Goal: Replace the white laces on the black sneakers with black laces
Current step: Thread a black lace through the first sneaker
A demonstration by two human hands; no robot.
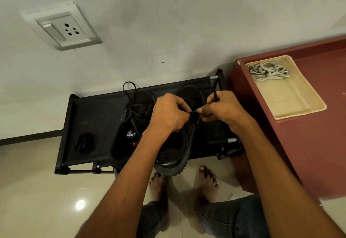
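Both hands, left hand (169, 115) and right hand (222, 109), pinch one black lace (215, 95) over two sneakers (174, 144).

The only marking in sight was a small white diamond-shaped logo (131, 134) on the tongue of the left black fabric sneaker (129, 125); its lettering was too small and blurred to read. Just below it sat a tiny red tag (134, 144), equally illegible.

Arms were bare, no sleeves or watch showing; feet (206, 181) bare too, and the legs wore what looked like dark blue-grey denim jeans (224, 217).
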